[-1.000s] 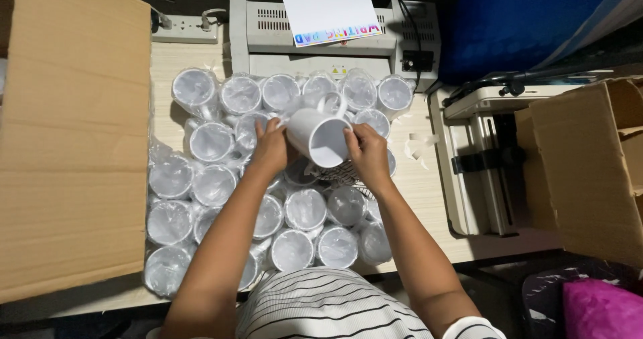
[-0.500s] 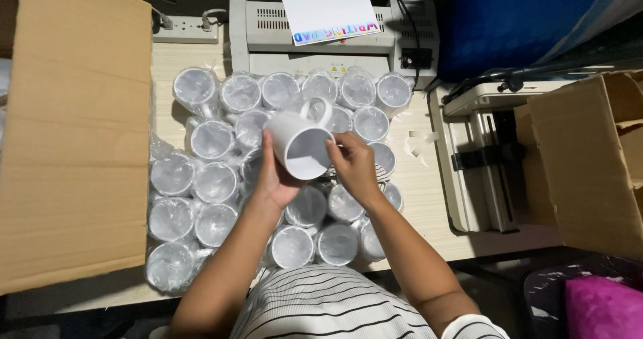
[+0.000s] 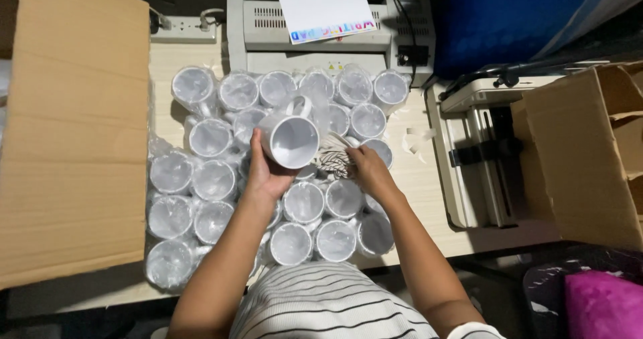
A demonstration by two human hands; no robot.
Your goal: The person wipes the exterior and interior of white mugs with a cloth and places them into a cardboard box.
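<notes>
Left hand (image 3: pixel 264 172): we grip a white mug (image 3: pixel 289 138) by its side — tilted, mouth toward us, handle on the far side.
Right hand (image 3: pixel 365 168): just right of the mug, fingers pinching a patterned sheet (image 3: pixel 333 159).
Tabletop (image 3: pixel 429 178): wrapped mugs (image 3: pixel 201 178) crowd under both hands — little room.

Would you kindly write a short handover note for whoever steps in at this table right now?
Left hand: holds one bare white mug tilted, mouth toward the camera, above the others.
Right hand: down among the mugs, fingers on a sheet with a dark printed pattern; grip unclear.
Wrapped mugs: crowd the table, mouths up, in clear plastic.
Done: one mug is out of its wrap.
Left: every other mug in sight looks wrapped.
Around: cardboard sheet at left, open carton at right, grey machine behind.
</notes>
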